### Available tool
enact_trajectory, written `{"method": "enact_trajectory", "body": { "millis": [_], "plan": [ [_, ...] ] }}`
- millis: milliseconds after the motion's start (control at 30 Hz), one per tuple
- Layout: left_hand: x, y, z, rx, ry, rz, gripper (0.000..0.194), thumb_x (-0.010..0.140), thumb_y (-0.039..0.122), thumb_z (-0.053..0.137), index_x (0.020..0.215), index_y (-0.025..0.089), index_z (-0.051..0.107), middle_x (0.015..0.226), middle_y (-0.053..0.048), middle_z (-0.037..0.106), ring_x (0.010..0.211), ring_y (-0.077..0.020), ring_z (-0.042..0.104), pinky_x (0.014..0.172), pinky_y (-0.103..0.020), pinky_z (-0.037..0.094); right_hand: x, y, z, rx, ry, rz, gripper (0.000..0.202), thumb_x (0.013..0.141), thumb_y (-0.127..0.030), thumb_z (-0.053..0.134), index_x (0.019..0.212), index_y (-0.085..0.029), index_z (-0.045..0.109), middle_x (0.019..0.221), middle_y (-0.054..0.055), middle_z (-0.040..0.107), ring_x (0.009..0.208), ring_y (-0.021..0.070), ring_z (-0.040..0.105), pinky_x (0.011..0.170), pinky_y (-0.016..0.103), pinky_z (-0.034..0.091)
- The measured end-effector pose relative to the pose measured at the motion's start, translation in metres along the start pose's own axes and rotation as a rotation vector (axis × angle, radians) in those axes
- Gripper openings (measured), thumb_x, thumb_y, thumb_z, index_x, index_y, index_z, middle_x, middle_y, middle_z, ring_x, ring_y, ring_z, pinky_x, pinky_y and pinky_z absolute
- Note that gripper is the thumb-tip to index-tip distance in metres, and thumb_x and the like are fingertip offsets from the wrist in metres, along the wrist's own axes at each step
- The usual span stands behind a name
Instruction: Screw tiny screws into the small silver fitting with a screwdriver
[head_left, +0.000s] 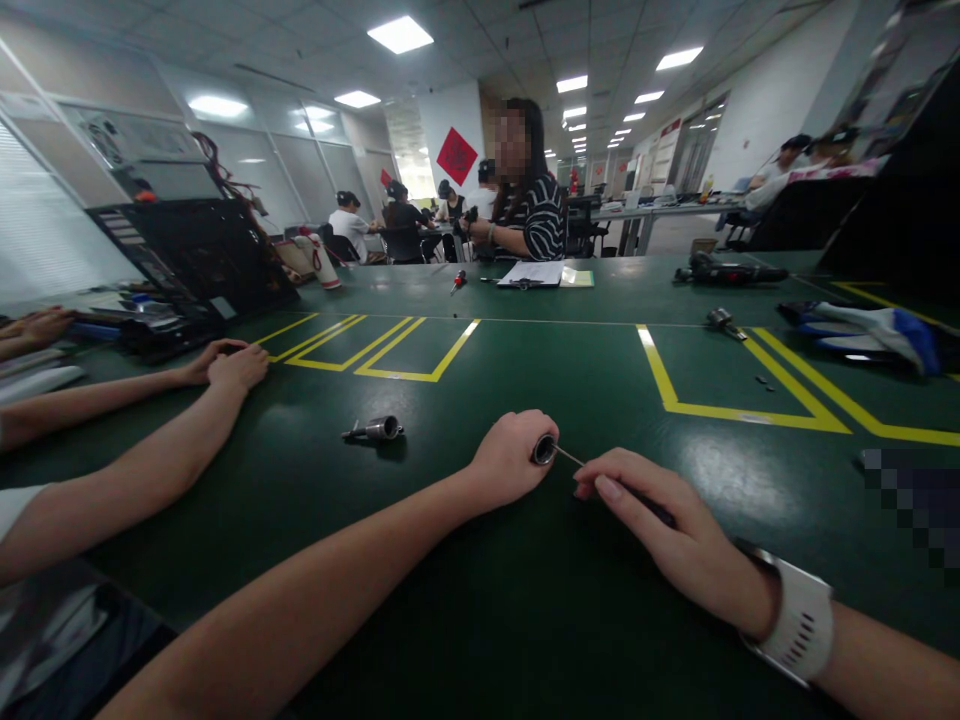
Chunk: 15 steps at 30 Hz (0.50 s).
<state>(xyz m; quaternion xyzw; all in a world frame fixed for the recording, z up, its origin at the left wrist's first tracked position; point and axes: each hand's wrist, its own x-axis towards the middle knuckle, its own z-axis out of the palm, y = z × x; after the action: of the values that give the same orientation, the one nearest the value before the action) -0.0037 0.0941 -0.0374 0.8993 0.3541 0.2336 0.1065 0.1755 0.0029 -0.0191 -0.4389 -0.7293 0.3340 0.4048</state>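
My left hand is wrapped round a metal ring-shaped part, whose round open end faces right. My right hand pinches a thin screwdriver with a dark handle. The shaft's tip reaches the rim of the ring-shaped part; whether it goes inside cannot be made out. A metal cylinder with a narrower stem lies on the green table, left of my left hand. Farther off at the right, another metal part rests near the yellow tape.
A co-worker's hands are at the left. Across the table a person in a striped top stands near a clipboard and a red screwdriver. Back right are a power tool and blue-white gloves.
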Motion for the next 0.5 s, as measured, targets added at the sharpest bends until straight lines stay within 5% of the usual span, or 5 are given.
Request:
{"method": "enact_trajectory", "body": {
  "millis": [233, 500],
  "plan": [
    [0.0, 0.003, -0.003, 0.09, -0.096, 0.053, 0.007, 0.074, 0.012, 0.052, 0.079, 0.017, 0.053, 0.079, -0.001, 0.058, 0.074, -0.0147, 0.053, 0.067, -0.027, 0.037, -0.001, 0.0, 0.001, -0.078, 0.07, -0.001, 0.019, 0.085, -0.031, 0.047, 0.084, -0.023, 0.064, 0.082, 0.005, 0.063, 0.077, 0.0205, 0.058, 0.069, 0.035, 0.046],
    [0.0, 0.004, -0.006, 0.06, -0.112, 0.09, 0.006, 0.076, 0.012, 0.05, 0.08, 0.016, 0.052, 0.08, -0.002, 0.057, 0.074, -0.0149, 0.052, 0.069, -0.028, 0.037, 0.005, 0.014, -0.003, 0.338, 0.073, 0.238, 0.023, 0.085, -0.036, 0.05, 0.08, -0.02, 0.065, 0.083, 0.004, 0.066, 0.083, 0.0203, 0.06, 0.077, 0.035, 0.043]
  ]
}}
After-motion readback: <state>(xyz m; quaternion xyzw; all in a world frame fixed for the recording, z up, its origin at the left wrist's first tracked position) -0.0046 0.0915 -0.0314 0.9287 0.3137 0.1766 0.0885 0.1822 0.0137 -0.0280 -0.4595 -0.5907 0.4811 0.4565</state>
